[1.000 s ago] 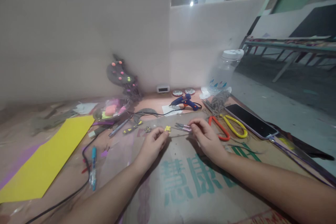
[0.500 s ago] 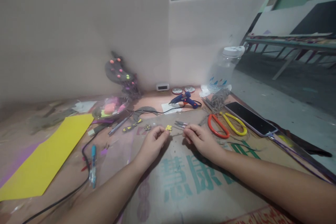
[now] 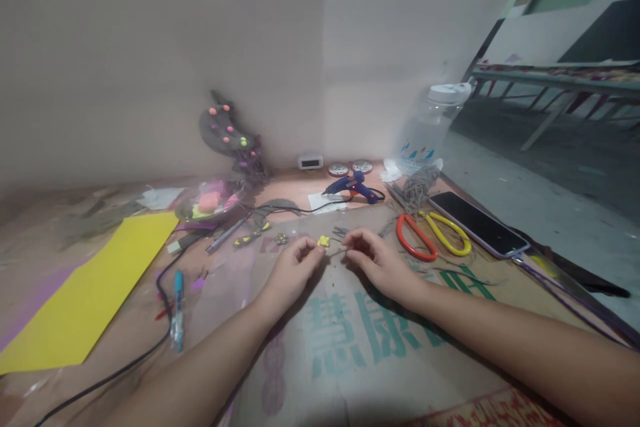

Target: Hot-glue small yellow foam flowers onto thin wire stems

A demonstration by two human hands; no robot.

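Now pinching one end of a thin strand (image 3: 336,253) between thumb and forefinger of the left hand (image 3: 293,270), fingers closed tight and the rest curled under. Pinching the other end with the right hand (image 3: 383,263), fingertips likewise shut on it, low over the cardboard (image 3: 350,380). Keeping a small yellow flower (image 3: 323,241) just beyond the left fingertips; touching or not, impossible to tell. Leaving small snips (image 3: 341,233) lying just behind the strand, and orange-and-yellow scissors (image 3: 433,238) beside a dark phone (image 3: 475,223) to the right. Keeping pink, orange and green bits in a clear dish (image 3: 210,203) well off to the left, a blue glue gun (image 3: 353,187) farther back, and a clear bottle (image 3: 430,130) with a white lid standing at the back right, contents not discernible. Having brought the right hand leftward off the snips since a second ago, close to the left hand, itself hardly shifted. Resting both forearms across large teal Chinese characters on the cardboard, 慧康 among them; blue marks on the bottle too small to read.
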